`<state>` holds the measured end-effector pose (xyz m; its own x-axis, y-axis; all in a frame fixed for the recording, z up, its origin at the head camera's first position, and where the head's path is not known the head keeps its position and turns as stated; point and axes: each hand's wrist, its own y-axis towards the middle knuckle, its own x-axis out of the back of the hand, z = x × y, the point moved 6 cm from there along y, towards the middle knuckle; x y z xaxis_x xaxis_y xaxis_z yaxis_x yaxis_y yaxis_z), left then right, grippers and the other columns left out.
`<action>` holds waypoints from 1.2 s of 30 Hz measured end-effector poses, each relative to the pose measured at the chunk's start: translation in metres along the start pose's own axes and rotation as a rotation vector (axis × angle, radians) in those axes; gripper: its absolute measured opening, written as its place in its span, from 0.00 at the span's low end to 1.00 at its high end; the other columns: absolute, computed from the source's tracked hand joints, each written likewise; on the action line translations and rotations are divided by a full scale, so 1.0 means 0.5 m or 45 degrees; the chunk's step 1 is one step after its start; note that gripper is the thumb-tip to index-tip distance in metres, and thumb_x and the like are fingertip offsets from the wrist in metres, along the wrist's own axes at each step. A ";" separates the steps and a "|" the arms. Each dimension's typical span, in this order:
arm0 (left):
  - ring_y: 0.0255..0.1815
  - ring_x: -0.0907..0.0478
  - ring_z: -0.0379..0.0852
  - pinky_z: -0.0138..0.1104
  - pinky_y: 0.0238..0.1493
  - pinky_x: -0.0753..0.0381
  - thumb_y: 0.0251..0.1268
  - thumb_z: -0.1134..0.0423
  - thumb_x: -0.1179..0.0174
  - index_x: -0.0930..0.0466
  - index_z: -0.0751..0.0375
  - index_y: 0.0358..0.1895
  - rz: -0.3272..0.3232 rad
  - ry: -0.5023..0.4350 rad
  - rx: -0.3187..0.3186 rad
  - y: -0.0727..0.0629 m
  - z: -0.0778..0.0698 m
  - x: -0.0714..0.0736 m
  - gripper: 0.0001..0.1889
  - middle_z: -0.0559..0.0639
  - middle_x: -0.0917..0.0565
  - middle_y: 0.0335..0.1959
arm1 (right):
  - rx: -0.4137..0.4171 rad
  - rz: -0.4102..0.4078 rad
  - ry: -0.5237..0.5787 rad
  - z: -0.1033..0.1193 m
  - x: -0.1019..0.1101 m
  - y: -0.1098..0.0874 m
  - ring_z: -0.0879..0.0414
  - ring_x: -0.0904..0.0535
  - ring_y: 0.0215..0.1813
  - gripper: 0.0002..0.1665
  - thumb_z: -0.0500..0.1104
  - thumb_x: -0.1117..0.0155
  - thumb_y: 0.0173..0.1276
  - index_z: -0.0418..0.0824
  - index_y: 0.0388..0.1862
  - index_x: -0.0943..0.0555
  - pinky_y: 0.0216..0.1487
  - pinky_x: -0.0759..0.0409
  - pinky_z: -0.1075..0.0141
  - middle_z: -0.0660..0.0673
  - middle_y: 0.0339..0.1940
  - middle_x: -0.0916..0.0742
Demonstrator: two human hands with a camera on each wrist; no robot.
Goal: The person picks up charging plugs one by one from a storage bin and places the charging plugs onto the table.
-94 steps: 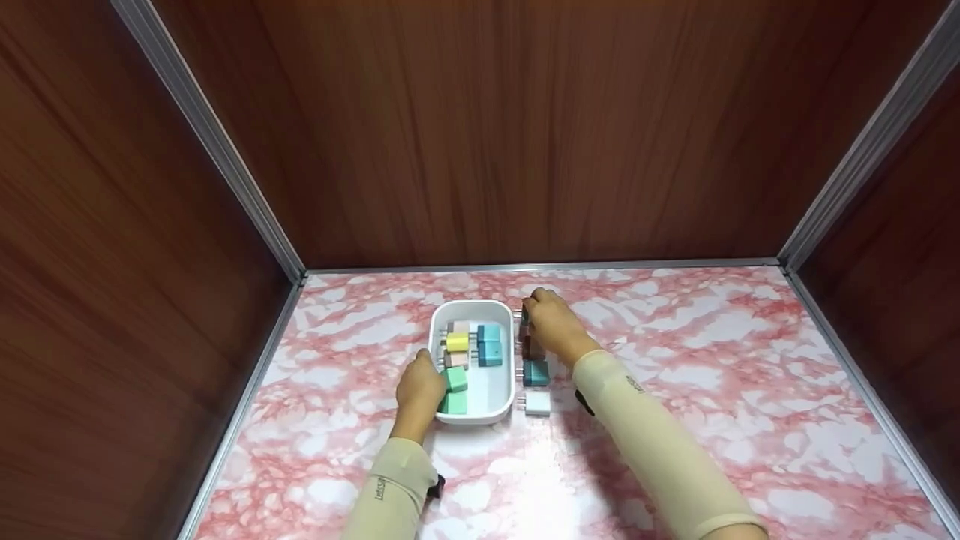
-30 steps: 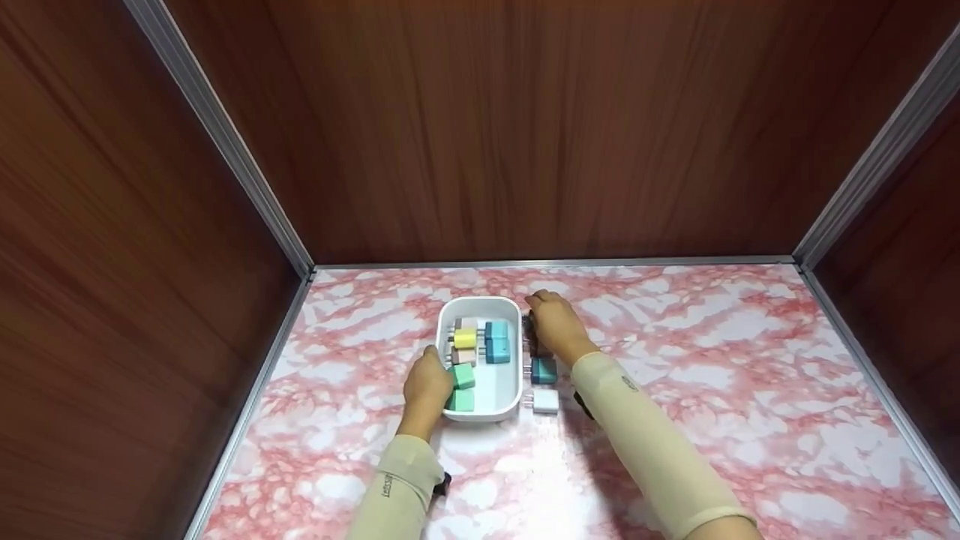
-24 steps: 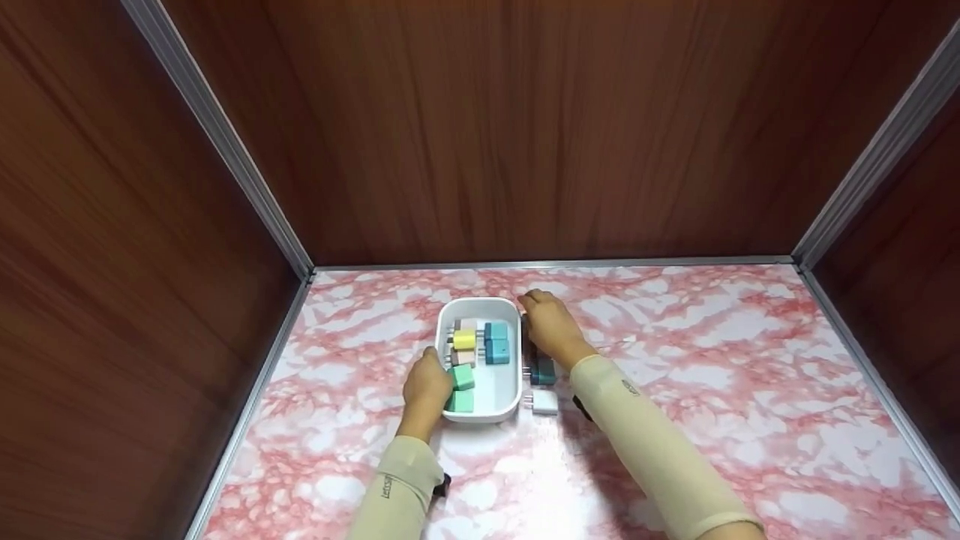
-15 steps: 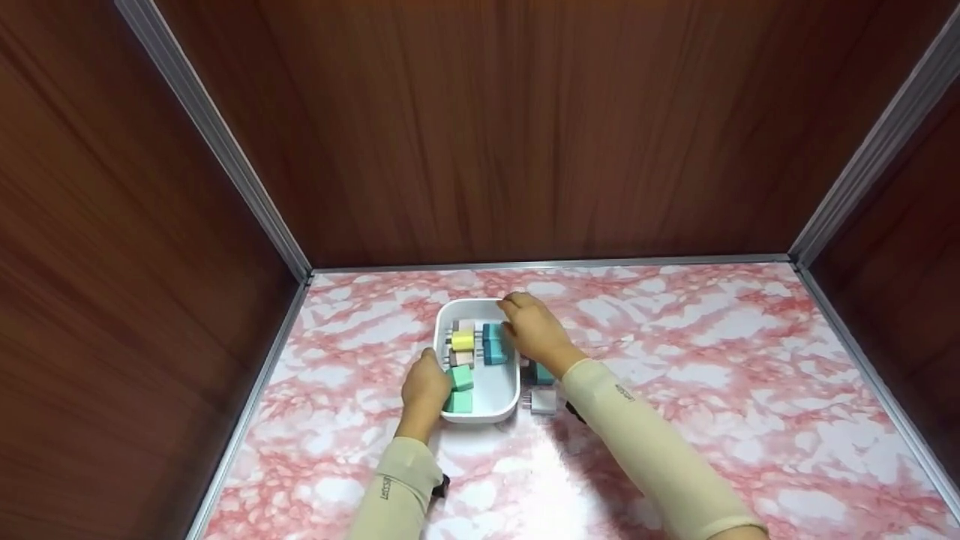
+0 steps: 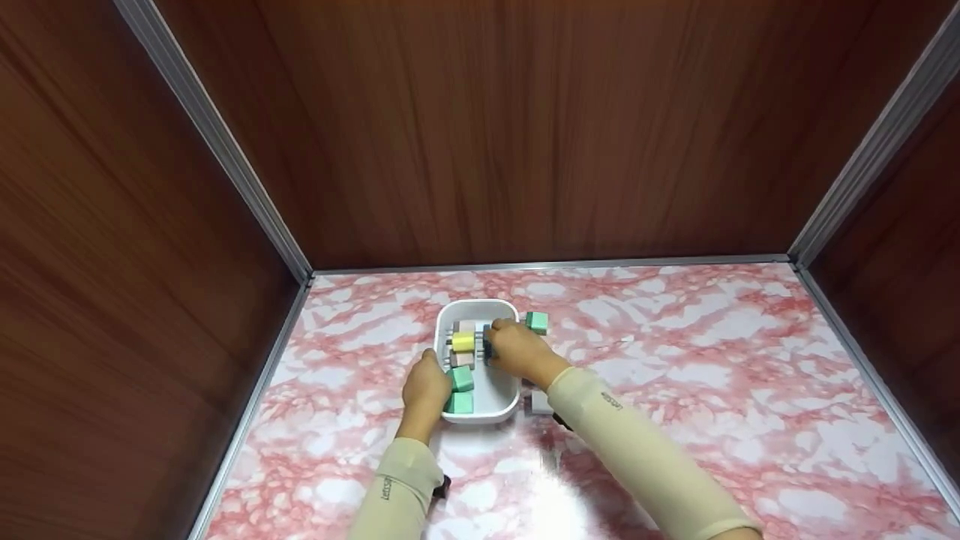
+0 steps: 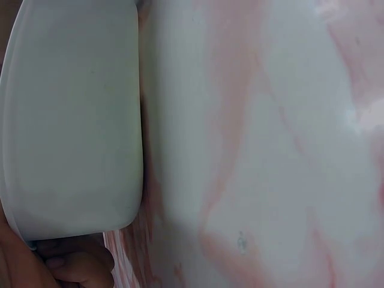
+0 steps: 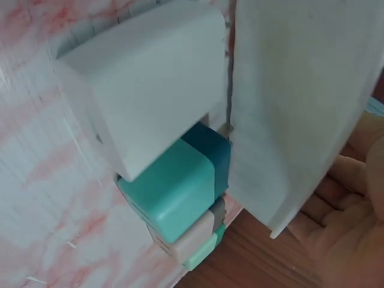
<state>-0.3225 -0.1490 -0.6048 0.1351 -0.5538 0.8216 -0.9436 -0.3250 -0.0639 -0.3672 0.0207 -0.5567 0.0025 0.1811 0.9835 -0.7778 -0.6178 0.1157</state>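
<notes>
A white plastic box (image 5: 480,415) holds several small two-tone plug chargers. My left hand (image 5: 425,386) grips its left wall; in the left wrist view its curled fingers (image 6: 84,267) show at the box's end. My right hand (image 5: 519,351) reaches over the right wall, fingers curled around a blue charger (image 5: 488,351), which it mostly covers. Left of it in the box lie a yellow charger (image 5: 463,342), pinkish chargers (image 5: 463,360) and two green chargers (image 5: 460,403). In the right wrist view the right hand (image 7: 348,210) appears beyond the box wall (image 7: 294,102).
Outside the right wall stands a row: a white charger (image 7: 150,84), a teal charger (image 7: 174,186), a pinkish charger (image 7: 192,237) and a green charger (image 7: 204,249). Dark wood-look panels (image 5: 480,135) enclose the pink-and-white marbled table (image 5: 712,390) at the back and sides.
My right hand has moved left from the row of chargers, over the rim and down into the box, uncovering the far green charger. My left hand has stayed on the box.
</notes>
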 end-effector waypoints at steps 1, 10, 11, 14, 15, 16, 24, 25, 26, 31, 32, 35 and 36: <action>0.49 0.15 0.60 0.55 0.47 0.19 0.64 0.69 0.41 0.25 0.65 0.64 0.000 0.001 0.000 0.000 0.000 0.000 0.23 0.63 0.13 0.51 | -0.008 0.021 -0.017 0.001 -0.004 0.000 0.45 0.18 0.49 0.23 0.44 0.25 0.64 0.35 0.55 0.16 0.54 0.18 0.53 0.40 0.47 0.16; 0.49 0.15 0.59 0.55 0.47 0.19 0.67 0.68 0.43 0.25 0.64 0.64 0.012 0.009 0.024 0.004 0.003 -0.003 0.22 0.62 0.13 0.51 | -0.023 0.008 -0.035 0.009 -0.014 0.000 0.46 0.18 0.50 0.17 0.38 0.27 0.64 0.35 0.51 0.16 0.58 0.20 0.54 0.40 0.47 0.15; 0.49 0.15 0.59 0.55 0.47 0.19 0.67 0.67 0.43 0.25 0.64 0.64 0.016 0.012 0.027 0.004 0.003 -0.003 0.22 0.62 0.13 0.51 | -0.025 0.011 -0.040 0.009 -0.015 -0.001 0.46 0.18 0.50 0.17 0.38 0.28 0.64 0.35 0.51 0.16 0.58 0.19 0.54 0.40 0.47 0.15; 0.49 0.15 0.59 0.55 0.47 0.19 0.67 0.67 0.42 0.25 0.63 0.65 0.019 0.020 0.027 0.005 0.003 -0.003 0.22 0.61 0.13 0.51 | -0.029 0.002 -0.067 0.009 -0.018 0.000 0.45 0.18 0.49 0.16 0.37 0.29 0.65 0.35 0.51 0.16 0.58 0.19 0.54 0.40 0.47 0.15; 0.49 0.15 0.59 0.55 0.47 0.19 0.67 0.67 0.42 0.25 0.63 0.65 0.021 0.019 0.025 0.005 0.002 -0.003 0.22 0.62 0.13 0.51 | -0.028 0.002 -0.080 0.009 -0.020 0.001 0.45 0.18 0.49 0.16 0.37 0.29 0.66 0.35 0.51 0.16 0.58 0.19 0.54 0.40 0.47 0.15; 0.49 0.15 0.59 0.55 0.46 0.19 0.67 0.67 0.42 0.25 0.63 0.65 0.021 0.019 0.022 0.004 0.002 -0.003 0.22 0.62 0.13 0.51 | -0.027 0.000 -0.091 0.009 -0.022 0.001 0.45 0.18 0.49 0.15 0.37 0.30 0.65 0.35 0.51 0.16 0.58 0.19 0.54 0.40 0.46 0.15; 0.48 0.14 0.59 0.55 0.44 0.18 0.69 0.67 0.44 0.24 0.63 0.62 0.022 0.023 0.013 0.004 0.002 -0.005 0.19 0.61 0.13 0.50 | -0.017 -0.025 -0.138 0.009 -0.030 0.006 0.45 0.17 0.48 0.10 0.35 0.31 0.64 0.37 0.45 0.14 0.58 0.20 0.54 0.40 0.44 0.15; 0.49 0.14 0.60 0.55 0.45 0.18 0.69 0.67 0.44 0.24 0.63 0.62 0.020 0.022 0.010 0.004 0.002 -0.005 0.19 0.61 0.13 0.50 | -0.021 -0.020 -0.140 0.009 -0.030 0.006 0.45 0.17 0.48 0.10 0.35 0.31 0.65 0.37 0.45 0.14 0.58 0.20 0.54 0.40 0.45 0.15; 0.49 0.14 0.60 0.55 0.46 0.18 0.69 0.67 0.44 0.24 0.63 0.62 0.018 0.020 0.010 0.005 0.001 -0.005 0.19 0.61 0.13 0.50 | -0.025 -0.016 -0.142 0.009 -0.030 0.007 0.45 0.17 0.48 0.10 0.36 0.31 0.65 0.37 0.45 0.14 0.59 0.20 0.54 0.40 0.45 0.15; 0.50 0.15 0.60 0.55 0.47 0.19 0.69 0.67 0.43 0.25 0.63 0.63 0.023 0.013 0.016 0.005 0.001 -0.003 0.20 0.62 0.13 0.51 | -0.045 0.004 -0.132 0.008 -0.032 0.009 0.44 0.17 0.50 0.11 0.36 0.31 0.66 0.37 0.47 0.14 0.60 0.20 0.53 0.40 0.47 0.15; 0.50 0.15 0.60 0.55 0.46 0.19 0.69 0.67 0.43 0.25 0.63 0.63 0.025 0.016 0.020 0.005 0.001 -0.003 0.20 0.62 0.13 0.51 | -0.045 0.003 -0.131 0.008 -0.032 0.010 0.44 0.17 0.50 0.11 0.36 0.31 0.66 0.36 0.47 0.14 0.60 0.20 0.53 0.40 0.47 0.15; 0.50 0.15 0.59 0.54 0.46 0.19 0.68 0.68 0.43 0.25 0.63 0.63 0.031 0.017 0.032 0.005 0.002 -0.004 0.21 0.61 0.13 0.51 | -0.042 -0.001 -0.131 0.008 -0.032 0.011 0.44 0.17 0.51 0.12 0.35 0.32 0.66 0.36 0.48 0.14 0.60 0.21 0.53 0.40 0.47 0.14; 0.50 0.15 0.59 0.55 0.46 0.19 0.68 0.68 0.43 0.25 0.63 0.64 0.032 0.017 0.033 0.005 0.003 -0.004 0.21 0.61 0.14 0.52 | -0.041 -0.006 -0.131 0.008 -0.032 0.011 0.44 0.17 0.50 0.12 0.35 0.32 0.66 0.36 0.48 0.14 0.60 0.20 0.53 0.40 0.47 0.14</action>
<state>-0.3247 -0.1496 -0.6074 0.1073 -0.5517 0.8271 -0.9384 -0.3311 -0.0992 -0.3690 0.0112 -0.5710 0.0695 0.1038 0.9922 -0.7974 -0.5919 0.1177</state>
